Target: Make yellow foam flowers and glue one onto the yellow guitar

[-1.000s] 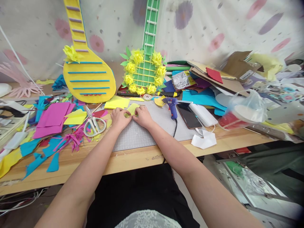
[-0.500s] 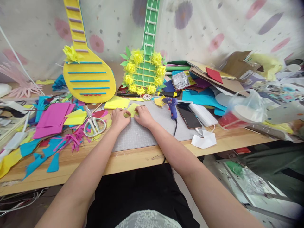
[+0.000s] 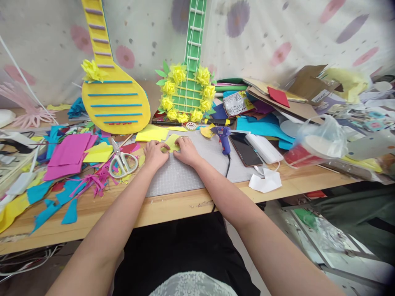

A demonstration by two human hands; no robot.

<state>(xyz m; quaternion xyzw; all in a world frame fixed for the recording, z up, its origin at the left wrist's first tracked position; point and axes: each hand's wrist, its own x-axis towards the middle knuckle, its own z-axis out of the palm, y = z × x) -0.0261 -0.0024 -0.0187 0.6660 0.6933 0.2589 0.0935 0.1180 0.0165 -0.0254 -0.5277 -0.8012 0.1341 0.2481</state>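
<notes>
A small piece of yellow crepe paper (image 3: 171, 142) lies between my two hands over the grey cutting mat (image 3: 175, 176). My left hand (image 3: 156, 154) is closed on its left edge, fingers bent. From the other side my right hand (image 3: 187, 151) pinches its right edge, the fingertips partly hidden. Just behind are more yellow paper pieces (image 3: 152, 133). White-handled scissors (image 3: 122, 162) rest to the left of my left hand. A blue glue gun (image 3: 224, 139) lies on the mat to the right of my right hand.
A yellow paper instrument (image 3: 117, 107) and a green one (image 3: 188, 96) with yellow flowers stand at the back. Magenta paper (image 3: 66, 158) and blue scraps lie left. A phone (image 3: 245, 151), white power bank (image 3: 264, 149) and bagged red cup (image 3: 304, 152) sit right.
Almost nothing differs. My hands stay on the yellow paper, with only a slight shift of the fingers.
</notes>
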